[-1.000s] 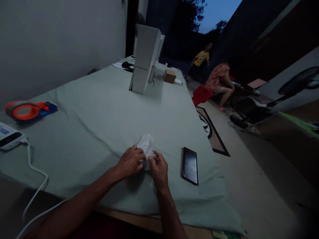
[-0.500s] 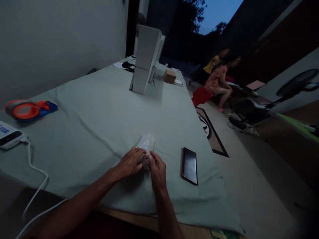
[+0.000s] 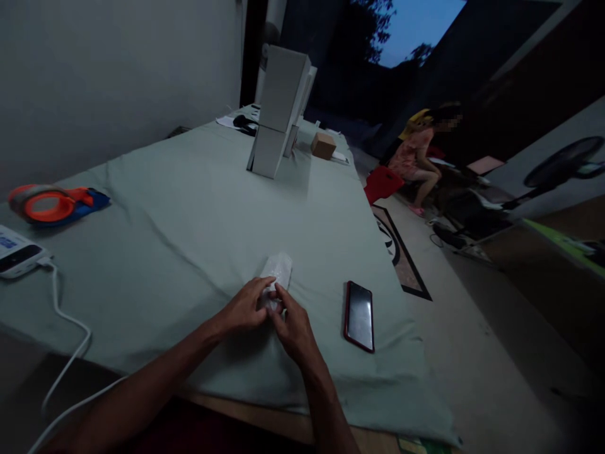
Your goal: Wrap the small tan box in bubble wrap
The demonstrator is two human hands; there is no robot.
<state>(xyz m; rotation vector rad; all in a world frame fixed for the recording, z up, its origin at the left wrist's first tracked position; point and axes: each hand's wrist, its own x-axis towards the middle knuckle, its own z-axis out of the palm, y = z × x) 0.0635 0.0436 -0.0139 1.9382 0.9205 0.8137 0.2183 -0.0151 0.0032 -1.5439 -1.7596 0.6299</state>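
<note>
1. Presently, the translucent plastic packet (image 3: 280, 267) lies at the near part of the table, on the pale green tablecloth (image 3: 326, 233), its far end pointing away from the wearer and its near end between the two hands.
2. The left hand (image 3: 243, 309) comes in from the left, fingers laid over the packet's left side and thumb at the near end, gripping it.
3. The right hand (image 3: 293, 325) meets it from the other side, its forefinger and thumb closed about the crinkled near end; the fingertips of both hands almost meet there. What is inside the wrapping cannot be told.
4. Near the right hand, but apart from it, a smartphone (image 3: 360, 317) in a dark red case lies screen up.
5. Well to the left rest an orange and blue tape dispenser (image 3: 57, 205) and a white electronic device (image 3: 19, 255) with a white cable (image 3: 70, 323) plugged into it.
6. Farther up the table stand a tall white box (image 3: 280, 107) and a small brown cardboard box (image 3: 324, 145).
7. Beyond the table's right edge, a person in patterned pink clothing (image 3: 412, 154) sits leaning forward, near a black fan (image 3: 564, 161).
</note>
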